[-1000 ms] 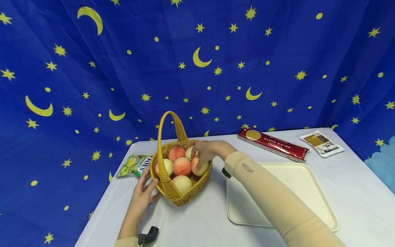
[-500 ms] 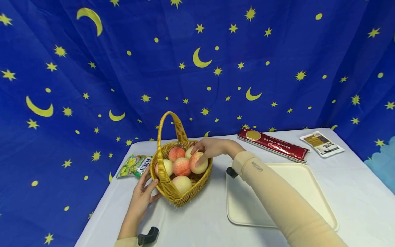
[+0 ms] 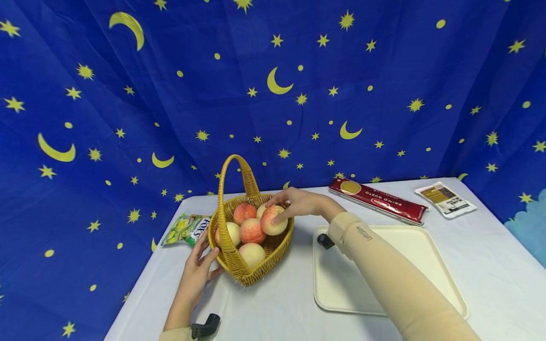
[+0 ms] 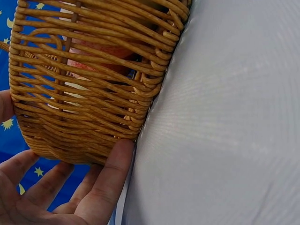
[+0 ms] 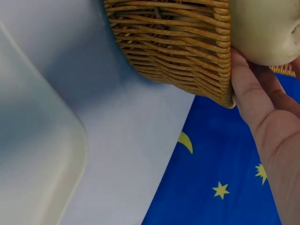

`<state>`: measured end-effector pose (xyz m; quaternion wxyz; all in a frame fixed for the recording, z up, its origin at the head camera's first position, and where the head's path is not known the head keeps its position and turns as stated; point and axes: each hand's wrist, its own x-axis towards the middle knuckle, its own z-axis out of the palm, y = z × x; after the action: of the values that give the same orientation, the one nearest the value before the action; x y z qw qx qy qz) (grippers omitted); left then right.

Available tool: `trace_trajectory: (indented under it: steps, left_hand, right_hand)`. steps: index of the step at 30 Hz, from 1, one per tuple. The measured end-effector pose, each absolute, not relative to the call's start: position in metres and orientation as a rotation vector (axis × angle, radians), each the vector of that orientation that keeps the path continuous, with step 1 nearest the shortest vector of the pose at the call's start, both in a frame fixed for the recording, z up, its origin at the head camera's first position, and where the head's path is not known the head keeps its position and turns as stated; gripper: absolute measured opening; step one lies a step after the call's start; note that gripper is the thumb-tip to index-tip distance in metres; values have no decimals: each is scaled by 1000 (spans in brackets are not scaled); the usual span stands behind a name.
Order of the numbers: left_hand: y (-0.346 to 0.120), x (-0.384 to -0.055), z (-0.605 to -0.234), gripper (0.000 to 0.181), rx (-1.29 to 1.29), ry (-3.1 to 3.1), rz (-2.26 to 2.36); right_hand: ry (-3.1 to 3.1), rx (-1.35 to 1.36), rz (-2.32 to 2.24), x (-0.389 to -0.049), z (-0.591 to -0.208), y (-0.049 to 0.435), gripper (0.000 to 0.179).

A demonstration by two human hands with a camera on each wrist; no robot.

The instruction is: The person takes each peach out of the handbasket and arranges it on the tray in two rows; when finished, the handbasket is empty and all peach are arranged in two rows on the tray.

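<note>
A yellow wicker basket [image 3: 233, 271] with a tall arched handle [image 3: 221, 189] holds several peaches, some reddish and some pale. My right hand [image 3: 300, 202] pinches a pale peach with a red blush [image 3: 271, 228] between thumb and fingers, just over the basket's right rim. In the right wrist view the pale side of this peach [image 5: 265, 30] shows beside the basket wall [image 5: 173, 42]. On the basket's left, my left hand [image 3: 195, 274] touches the outer wall with spread fingers. Its fingertips lie along the woven side [image 4: 89, 108] in the left wrist view.
Behind the left hand lies a green FOX'S candy bag [image 3: 187, 228]. A cream tray [image 3: 341, 298] sits on the right, under my right forearm. A red pasta packet [image 3: 377, 200] and a white-and-brown pouch [image 3: 445, 199] lie at the back right, before a blue star-print curtain [image 3: 239, 123].
My right hand has lifted the peach slightly and drawn back a little to the right, its forearm shifting over the tray. The left hand and the basket have stayed in place.
</note>
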<state>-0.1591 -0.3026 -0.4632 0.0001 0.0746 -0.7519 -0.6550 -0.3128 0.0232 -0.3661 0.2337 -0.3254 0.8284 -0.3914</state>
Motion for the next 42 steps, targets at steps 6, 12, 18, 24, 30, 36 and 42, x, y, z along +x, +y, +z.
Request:
trace_trajectory:
  steps: [6,12,18,24,30,36,42]
  left_hand:
    - [-303,-160,-464,73,230,-2358,-2061]
    - [-302,-159,-463,74,235,-2360,-2056]
    - [-302,-161,-464,76,250,-2355,-2063]
    - [-302,-161,-465,76,252,-2356,-2060]
    - [-301,-160,-464,76,244,-2352,-2061]
    - [-303,-160,-465,75,263,-2359,-2054]
    - [-304,-161,-466,74,260,-2362,-2052]
  right_hand:
    - [2274,-929,-1138,-312,-367,30,61]
    - [2264,-971,-1193,-311,-366,43,58]
    - [2259,-968,-1239,-308,-362,61,59]
    - [2271,-911,-1252,-304,-364,84,57]
    - [2294,-925,-1260,-301,-373,106,57]
    - [2316,-901,-1258,-297,-386,125,54]
    - [2333,-893,-1255,-295,-407,140,52]
